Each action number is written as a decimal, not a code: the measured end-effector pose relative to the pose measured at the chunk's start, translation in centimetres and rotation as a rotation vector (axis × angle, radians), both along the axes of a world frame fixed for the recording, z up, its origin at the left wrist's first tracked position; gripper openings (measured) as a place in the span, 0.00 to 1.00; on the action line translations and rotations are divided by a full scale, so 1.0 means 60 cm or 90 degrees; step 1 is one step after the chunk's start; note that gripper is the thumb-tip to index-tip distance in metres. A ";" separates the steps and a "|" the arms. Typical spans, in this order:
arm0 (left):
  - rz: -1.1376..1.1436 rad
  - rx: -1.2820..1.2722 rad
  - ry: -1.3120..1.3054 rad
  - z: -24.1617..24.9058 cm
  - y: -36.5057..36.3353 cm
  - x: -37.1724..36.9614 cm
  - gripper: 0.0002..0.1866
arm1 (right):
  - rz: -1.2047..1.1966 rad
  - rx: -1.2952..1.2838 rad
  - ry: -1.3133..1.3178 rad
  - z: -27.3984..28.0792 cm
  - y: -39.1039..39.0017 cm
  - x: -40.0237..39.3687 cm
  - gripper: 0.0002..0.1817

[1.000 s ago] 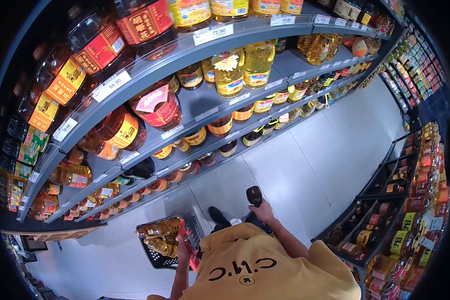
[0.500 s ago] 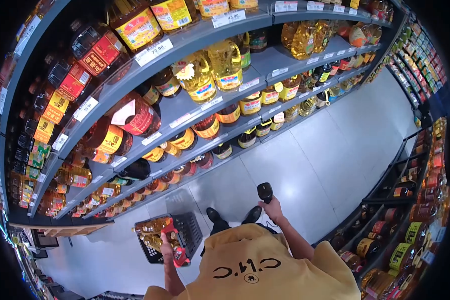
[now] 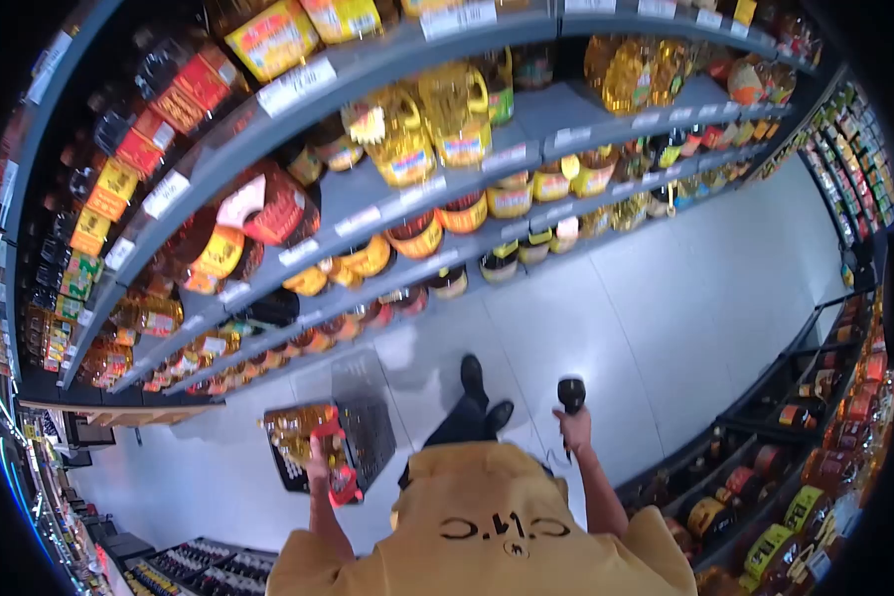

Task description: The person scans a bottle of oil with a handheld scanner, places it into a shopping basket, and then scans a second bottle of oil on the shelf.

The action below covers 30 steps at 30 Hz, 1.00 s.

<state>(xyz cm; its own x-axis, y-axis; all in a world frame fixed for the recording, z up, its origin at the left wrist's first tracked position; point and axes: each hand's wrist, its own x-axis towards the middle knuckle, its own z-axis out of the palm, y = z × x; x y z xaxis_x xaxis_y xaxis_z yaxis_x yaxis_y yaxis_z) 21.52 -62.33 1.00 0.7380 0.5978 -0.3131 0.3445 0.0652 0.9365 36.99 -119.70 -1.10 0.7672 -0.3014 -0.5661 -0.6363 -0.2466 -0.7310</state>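
My left hand [image 3: 318,465] is closed on the red handle [image 3: 345,484] of a dark shopping basket [image 3: 372,437], low on the left. Inside the basket lie bottles of golden oil [image 3: 293,435]. On the other side, my right hand [image 3: 576,431] is wrapped round the grip of a black handheld device [image 3: 570,393] with a rounded head and a thin cable hanging below. The device is over the floor, apart from the shelves.
Long grey shelves [image 3: 556,117] with oil and sauce bottles curve along the front and left. A dark rack of bottles [image 3: 725,487] stands at the right. Pale floor tiles [image 3: 656,288] run between them. My shoes [image 3: 473,377] show at the centre.
The shelves and floor have shifted in the view. One foot has stepped forward. The device and my right hand appear further right; the basket stays at my left side.
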 end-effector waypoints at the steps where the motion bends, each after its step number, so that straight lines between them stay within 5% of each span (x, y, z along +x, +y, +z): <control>1: 0.033 -0.002 0.078 -0.024 0.016 -0.005 0.34 | 0.039 -0.057 -0.007 -0.046 -0.005 -0.006 0.14; 4: 0.070 0.015 -0.065 -0.011 -0.025 0.013 0.30 | 0.014 0.005 -0.003 -0.049 0.008 0.008 0.13; 14: 0.072 0.195 0.264 0.008 -0.096 0.135 0.29 | 0.039 0.036 0.020 0.023 0.022 0.202 0.20; 27: 0.032 0.209 0.346 0.030 -0.158 0.303 0.29 | 0.099 0.025 -0.017 0.032 0.052 0.363 0.16; 30: 0.029 0.210 0.356 0.027 -0.168 0.308 0.28 | 0.163 -0.044 -0.073 0.025 0.050 0.379 0.22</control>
